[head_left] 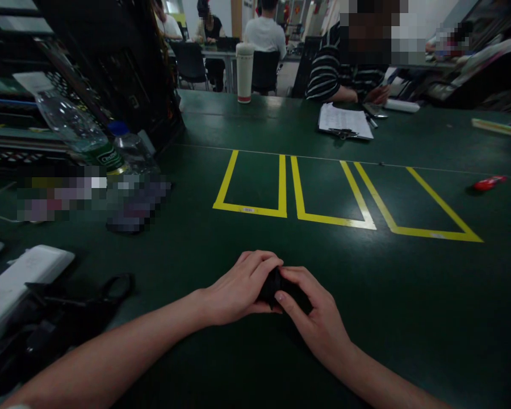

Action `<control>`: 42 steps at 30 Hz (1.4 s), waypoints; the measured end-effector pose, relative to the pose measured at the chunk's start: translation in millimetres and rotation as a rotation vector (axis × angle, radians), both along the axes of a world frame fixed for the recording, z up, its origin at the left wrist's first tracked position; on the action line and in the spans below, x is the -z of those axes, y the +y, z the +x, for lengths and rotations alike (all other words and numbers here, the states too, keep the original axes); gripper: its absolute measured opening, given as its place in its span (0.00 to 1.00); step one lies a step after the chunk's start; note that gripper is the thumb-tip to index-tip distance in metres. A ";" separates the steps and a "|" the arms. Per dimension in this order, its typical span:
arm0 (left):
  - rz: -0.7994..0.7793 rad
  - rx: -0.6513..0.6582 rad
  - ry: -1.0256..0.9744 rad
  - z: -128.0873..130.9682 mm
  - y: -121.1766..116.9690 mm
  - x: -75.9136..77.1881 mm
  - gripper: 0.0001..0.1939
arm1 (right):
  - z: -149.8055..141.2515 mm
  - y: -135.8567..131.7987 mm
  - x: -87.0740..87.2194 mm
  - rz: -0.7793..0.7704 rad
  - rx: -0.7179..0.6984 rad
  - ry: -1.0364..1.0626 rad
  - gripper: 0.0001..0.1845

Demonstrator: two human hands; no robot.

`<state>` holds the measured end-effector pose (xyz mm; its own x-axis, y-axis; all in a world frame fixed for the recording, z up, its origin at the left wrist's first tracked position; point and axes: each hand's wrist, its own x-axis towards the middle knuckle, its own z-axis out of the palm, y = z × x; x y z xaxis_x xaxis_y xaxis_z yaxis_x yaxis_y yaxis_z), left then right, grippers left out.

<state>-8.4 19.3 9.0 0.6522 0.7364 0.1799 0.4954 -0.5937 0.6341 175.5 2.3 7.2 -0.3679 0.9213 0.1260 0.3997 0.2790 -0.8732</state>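
Between my two hands is a small black object [271, 287], mostly covered by fingers, so its kind does not show. My left hand [241, 287] wraps over it from the left, thumb below and fingers on top. From the right, my right hand [317, 304] pinches it between thumb and forefinger. Both hands are closed on it, low over the dark green table [187, 250], on the near side of the yellow tape outlines [255, 211].
At left are a large clear bottle [63, 116], a blue-capped bottle [132, 147], a white power strip [29, 284] and a black strap-like bundle [59, 318]. Farther off stand a tall cup [244, 74] and a clipboard [344, 122] before a seated person. A red item [489, 183] lies right.
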 end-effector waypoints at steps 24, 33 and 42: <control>-0.010 0.024 -0.018 1.1 1.4 0.4 0.33 | 1.7 5.0 -1.1 -0.281 -0.057 0.180 0.12; 0.004 0.043 -0.004 0.0 0.3 -0.2 0.32 | 4.1 3.1 1.1 -0.160 -0.111 0.124 0.09; -0.051 0.019 -0.011 1.1 0.4 -1.7 0.32 | 4.0 5.6 -3.2 -0.216 -0.112 0.132 0.12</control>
